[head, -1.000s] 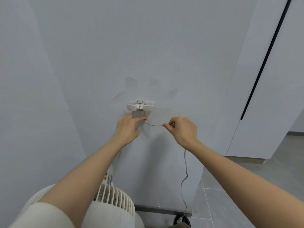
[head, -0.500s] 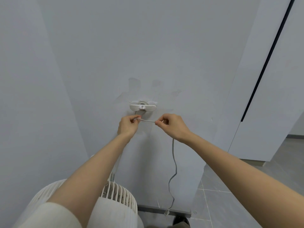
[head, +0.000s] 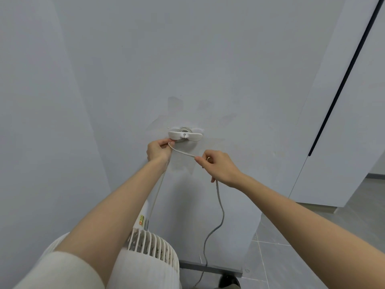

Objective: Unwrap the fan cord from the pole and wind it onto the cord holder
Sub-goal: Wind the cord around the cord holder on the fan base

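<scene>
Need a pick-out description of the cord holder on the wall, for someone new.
Start at the pale grey wall above the white slatted plastic fan. Halfway up the view sits a small white wing-shaped plastic cord holder, just above the left hand pinching the thin white cord. It is the only fixture on that wall, with a round hub behind two flat wings.

Soft, cool, even light filling scene, looking moderately bright. Faint shadow falling on wall point(head: 208, 59) beneath forearms point(head: 108, 215). Wide-angle lens bowing door edge point(head: 341, 80), stretching forearms toward bottom corners. Centre reading sharp; corners looking slightly smeared.
</scene>
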Demonstrator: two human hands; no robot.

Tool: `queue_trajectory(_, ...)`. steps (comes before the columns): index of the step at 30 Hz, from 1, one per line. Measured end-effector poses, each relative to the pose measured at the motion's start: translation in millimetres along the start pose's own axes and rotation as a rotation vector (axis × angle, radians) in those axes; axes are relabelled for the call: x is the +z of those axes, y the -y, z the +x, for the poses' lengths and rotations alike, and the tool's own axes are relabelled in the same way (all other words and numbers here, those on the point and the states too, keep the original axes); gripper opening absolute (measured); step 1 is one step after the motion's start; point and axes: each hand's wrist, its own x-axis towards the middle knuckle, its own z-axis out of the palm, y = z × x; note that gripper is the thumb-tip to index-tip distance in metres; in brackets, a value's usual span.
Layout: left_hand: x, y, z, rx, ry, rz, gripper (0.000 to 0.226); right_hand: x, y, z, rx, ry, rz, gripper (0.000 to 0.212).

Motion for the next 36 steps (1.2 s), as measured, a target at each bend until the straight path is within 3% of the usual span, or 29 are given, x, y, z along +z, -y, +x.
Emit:
queue_trajectory(4, -4, -1, 7, 0.004, 0.010, 0.034, 0.022, 0, 0, -1, -0.139, -0.111, -0.280, 0.021)
queue_trajectory(9, -9, -7, 16, 0.023, 0.091, 0.077, 0.025, -5, 15, 2, -0.262, -0.250, -0.343, 0.020)
queue_trajectory(14, -14, -15, 18, 0.083, 0.126, 0.157, 0.018, -13, 28, 9, -0.262, -0.356, -0.219, 0.022)
queue_trajectory(26, -31, -32, 11, 0.217, 0.094, 0.237, 0.015, -8, 32, 20, -0.156, -0.328, -0.049, 0.018)
queue_trajectory(36, -40, -47, 21, 0.399, 0.210, 0.527, 0.015, -11, 44, 38, -0.103, -0.338, 0.036, 0.020)
